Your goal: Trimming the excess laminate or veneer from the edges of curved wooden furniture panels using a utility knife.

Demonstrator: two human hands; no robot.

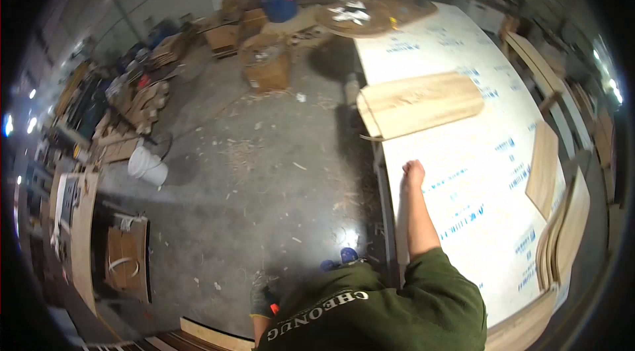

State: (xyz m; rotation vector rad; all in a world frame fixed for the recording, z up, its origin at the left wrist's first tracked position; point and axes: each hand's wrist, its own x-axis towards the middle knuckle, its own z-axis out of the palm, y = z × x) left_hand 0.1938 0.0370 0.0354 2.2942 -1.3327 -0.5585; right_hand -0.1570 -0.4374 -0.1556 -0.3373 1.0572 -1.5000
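Note:
My right hand [414,171], bare, is closed with its fingers curled in, above the near-left side of a white printed sheet on the long table [456,192]. Whether anything is inside the fist is hidden. Just beyond it lies a pale wooden board [423,103] with rounded corners, with a thin curved strip along its left end. My left hand [262,290], in a grey glove, hangs low by my left side, away from the table. A small orange object [274,309] shows beside its wrist; the fingers are too blurred to make out.
Curved wooden pieces [562,232] are stacked at the table's right edge, beside a flat panel [544,169]. A round brown top [354,17] is at the far end. On the littered floor are a white bucket [147,166], a cardboard box [266,63] and a blue barrel [278,2].

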